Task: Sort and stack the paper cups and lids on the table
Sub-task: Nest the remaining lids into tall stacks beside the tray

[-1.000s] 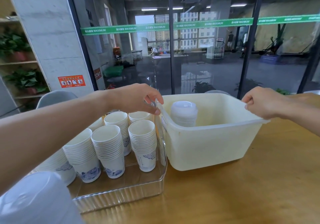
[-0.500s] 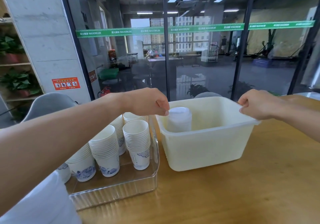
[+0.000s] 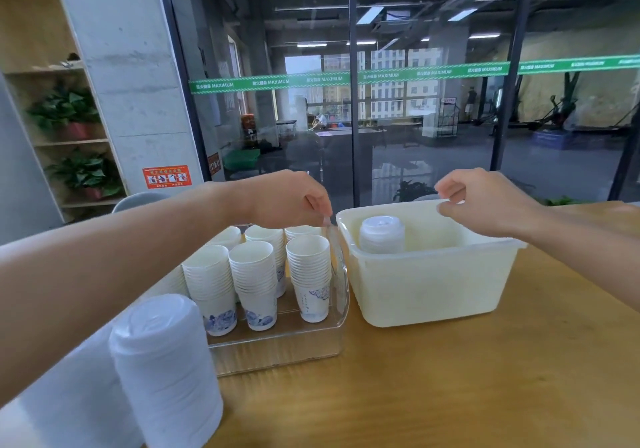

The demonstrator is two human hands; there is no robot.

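Observation:
Several stacks of white paper cups [image 3: 252, 274] with blue prints stand in a clear plastic tray [image 3: 277, 352] at centre left. To its right stands a cream plastic bin [image 3: 433, 285] with a stack of white lids [image 3: 381, 236] in its left corner. A second, taller stack of lids [image 3: 166, 361] stands at the near left. My left hand [image 3: 291, 201] hangs with curled fingers, its tips at the top of the tray's right wall, beside the bin's left corner. My right hand [image 3: 485, 205] hovers loosely curled over the bin's far rim and holds nothing.
The wooden table [image 3: 433, 395] runs to a glass wall [image 3: 415, 118] just behind the bin. A grey chair back [image 3: 138, 200] shows behind the tray. Shelves with potted plants [image 3: 65, 115] stand at the far left.
Both hands have come off the bin's side rims. My right hand lifted and moved to the far rim; my left hand shifted slightly left to the tray wall. The view tilted up.

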